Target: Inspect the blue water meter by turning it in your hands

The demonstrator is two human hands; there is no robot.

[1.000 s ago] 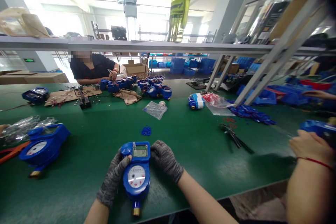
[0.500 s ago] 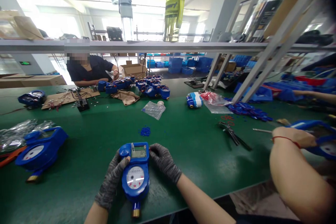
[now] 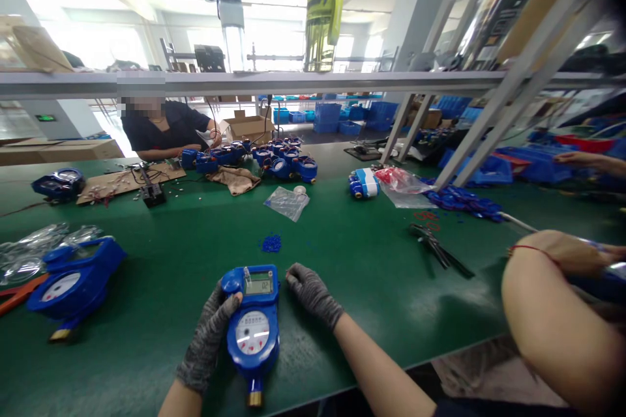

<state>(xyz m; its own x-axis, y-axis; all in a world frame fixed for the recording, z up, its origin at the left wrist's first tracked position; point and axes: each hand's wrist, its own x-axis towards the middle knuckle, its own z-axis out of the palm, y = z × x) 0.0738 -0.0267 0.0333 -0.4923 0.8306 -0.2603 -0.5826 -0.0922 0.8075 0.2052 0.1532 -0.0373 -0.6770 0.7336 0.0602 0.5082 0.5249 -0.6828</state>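
Between the two gloved hands, on the green-matted worktop (image 3: 342, 254), lies a blue plastic water meter with a round white dial, a small grey display and a brass threaded end (image 3: 253, 329), flat on its back, brass end toward the person. The left hand (image 3: 209, 333), in a grey knit glove, cups the meter's left flank; its fingers (image 3: 229, 303) curl partly closed, thumb pressed at the upper left shoulder beside the display. The right hand (image 3: 310, 292), likewise gloved, rests just right of the display end, fingers loosely bent and splayed; whether their tips touch the casing cannot be told.

Assessment: the body looks rigid and fairly heavy for its size, given the brass fitting. The glossy shell is likely slippery, though knit gloves should help. The dial window and display look like the fragile parts. Best hold appears to be across the narrow flanks beside the dial, clear of both faces.

Beyond the fingertips sits a small heap of blue beads (image 3: 272, 244). Left of the left hand lies a second blue meter (image 3: 73, 277). A co-worker's bare forearm (image 3: 557, 313) occupies the right edge.
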